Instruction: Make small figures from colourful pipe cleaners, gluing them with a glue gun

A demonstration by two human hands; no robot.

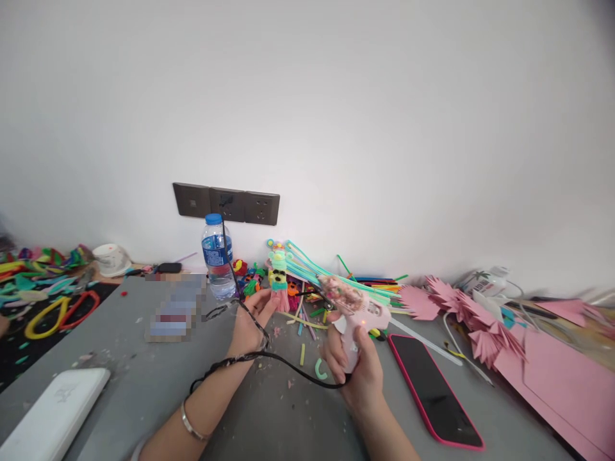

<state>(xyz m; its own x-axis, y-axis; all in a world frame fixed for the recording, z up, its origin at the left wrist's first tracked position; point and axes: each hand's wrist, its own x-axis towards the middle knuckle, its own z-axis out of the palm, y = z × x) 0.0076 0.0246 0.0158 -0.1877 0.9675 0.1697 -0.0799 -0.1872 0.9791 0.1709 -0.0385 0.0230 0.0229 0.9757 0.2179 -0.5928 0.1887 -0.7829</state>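
Observation:
Near the middle of the view, my left hand [254, 323] pinches a small multicoloured fuzzy figure [278, 275] by its pink lower end and keeps it upright. My right hand [358, 358] is wrapped round the handle of a white glue gun [353, 342], whose nozzle end points left towards the figure without touching it. A clear glue stick [425, 342] sticks out from the back of the gun. The gun's black cable [293, 366] runs left over my left wrist and up past the bottle to the wall socket [225, 203].
A water bottle [218, 256] stands behind my left hand. Pipe cleaners [307, 261] lie along the wall. A pink-cased phone [437, 390] and pink folded paper [485, 320] are on the right. Scissors [79, 314] and a white power bank [57, 413] are on the left.

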